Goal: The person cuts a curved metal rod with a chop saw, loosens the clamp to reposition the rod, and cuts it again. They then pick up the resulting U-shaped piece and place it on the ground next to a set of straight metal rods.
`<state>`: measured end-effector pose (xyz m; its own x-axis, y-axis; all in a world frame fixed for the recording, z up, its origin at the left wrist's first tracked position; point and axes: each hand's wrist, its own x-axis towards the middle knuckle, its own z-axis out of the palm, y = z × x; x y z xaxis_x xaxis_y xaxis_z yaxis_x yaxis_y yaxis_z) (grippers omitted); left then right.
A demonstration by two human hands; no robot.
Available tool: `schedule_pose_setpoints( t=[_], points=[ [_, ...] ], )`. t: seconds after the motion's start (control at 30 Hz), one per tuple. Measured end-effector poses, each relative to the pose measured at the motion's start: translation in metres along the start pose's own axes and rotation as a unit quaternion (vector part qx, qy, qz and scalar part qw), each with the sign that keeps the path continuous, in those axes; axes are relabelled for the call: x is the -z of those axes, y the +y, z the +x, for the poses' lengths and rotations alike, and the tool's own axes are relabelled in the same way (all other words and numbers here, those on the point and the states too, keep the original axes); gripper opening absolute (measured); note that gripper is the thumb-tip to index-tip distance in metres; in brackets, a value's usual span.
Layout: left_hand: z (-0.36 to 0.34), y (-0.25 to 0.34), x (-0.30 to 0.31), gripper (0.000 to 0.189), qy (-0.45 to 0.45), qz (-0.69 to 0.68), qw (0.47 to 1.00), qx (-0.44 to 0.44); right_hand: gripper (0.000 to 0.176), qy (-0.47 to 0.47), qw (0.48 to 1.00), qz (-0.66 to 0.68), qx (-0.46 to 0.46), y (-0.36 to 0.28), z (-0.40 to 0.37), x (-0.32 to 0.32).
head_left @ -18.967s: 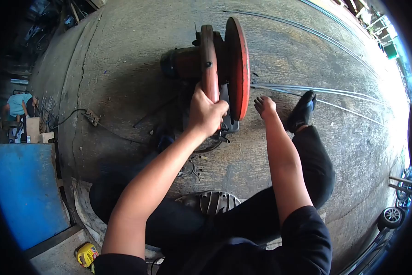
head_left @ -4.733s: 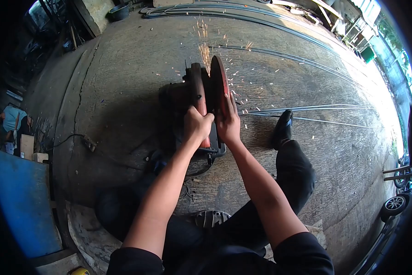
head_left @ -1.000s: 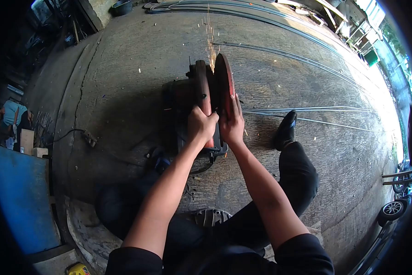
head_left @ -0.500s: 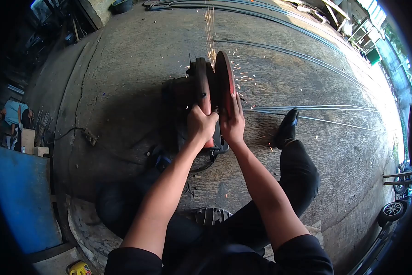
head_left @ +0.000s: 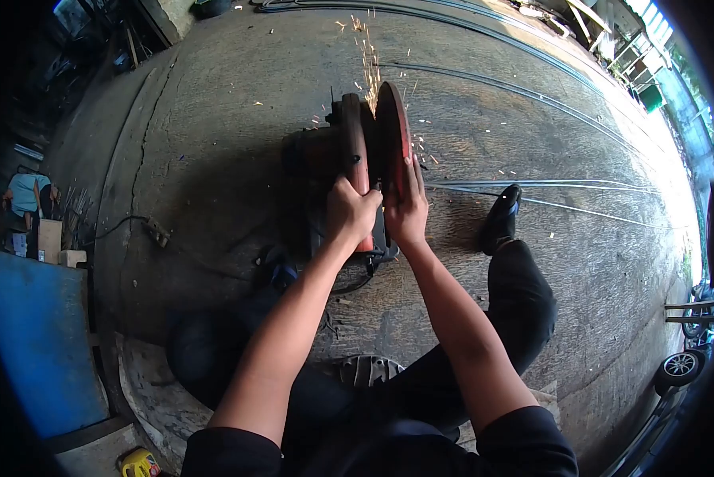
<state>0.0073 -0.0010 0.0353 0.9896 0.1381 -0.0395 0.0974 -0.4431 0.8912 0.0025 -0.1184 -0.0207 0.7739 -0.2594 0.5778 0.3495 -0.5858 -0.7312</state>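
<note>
My left hand (head_left: 352, 213) is wrapped round the red handle (head_left: 355, 163) of a dark cut-off saw (head_left: 313, 157) standing on the ground. Close beside it, my right hand (head_left: 407, 208) rests against a round red disc (head_left: 393, 131) held upright at the saw's right side, its fingers stretched up along the disc's face. Orange sparks (head_left: 370, 67) fly away from between saw and disc. The contact point itself is hidden behind them. A black cable runs from the base of the saw.
Long metal rods (head_left: 564, 184) lie to the right, beside my shoe (head_left: 501, 216). More rods curve across the far ground. A blue panel (head_left: 39, 342) and another person (head_left: 28, 195) are at the left. A power socket (head_left: 157, 232) lies left of the saw.
The sparks have changed shape. Saw, disc and both hands appear very slightly higher in view, with the hold unchanged. The person at the left appears slightly more upright.
</note>
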Motion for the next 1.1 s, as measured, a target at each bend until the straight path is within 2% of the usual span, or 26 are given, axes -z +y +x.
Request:
schedule_pose_setpoints(
  t=[0.1, 0.43, 0.53, 0.6, 0.73, 1.1],
  points=[
    [0.0, 0.002, 0.001, 0.04, -0.008, 0.005, 1.0, 0.005, 0.054, 0.01, 1.0, -0.004, 0.027, 0.002, 0.001, -0.001],
    [0.001, 0.0, 0.001, 0.039, -0.004, 0.017, 1.0, 0.003, 0.053, 0.01, 1.0, -0.006, 0.02, 0.002, 0.0, -0.001],
    [0.002, -0.005, -0.002, 0.039, -0.004, 0.007, 1.0, -0.011, 0.053, 0.009, 1.0, -0.005, 0.02, 0.003, 0.0, -0.001],
    [0.002, -0.008, -0.005, 0.029, 0.046, 0.025, 0.997, -0.048, 0.053, 0.006, 1.0, -0.002, 0.015, 0.003, -0.001, -0.001],
    [0.0, -0.004, -0.004, 0.029, 0.033, 0.023, 0.999, -0.027, 0.054, 0.004, 1.0, -0.006, 0.017, 0.004, -0.001, -0.001],
    [0.003, -0.014, -0.007, 0.028, 0.052, 0.011, 0.996, -0.075, 0.055, 0.005, 0.999, -0.02, 0.031, 0.003, 0.0, 0.0]
  ],
)
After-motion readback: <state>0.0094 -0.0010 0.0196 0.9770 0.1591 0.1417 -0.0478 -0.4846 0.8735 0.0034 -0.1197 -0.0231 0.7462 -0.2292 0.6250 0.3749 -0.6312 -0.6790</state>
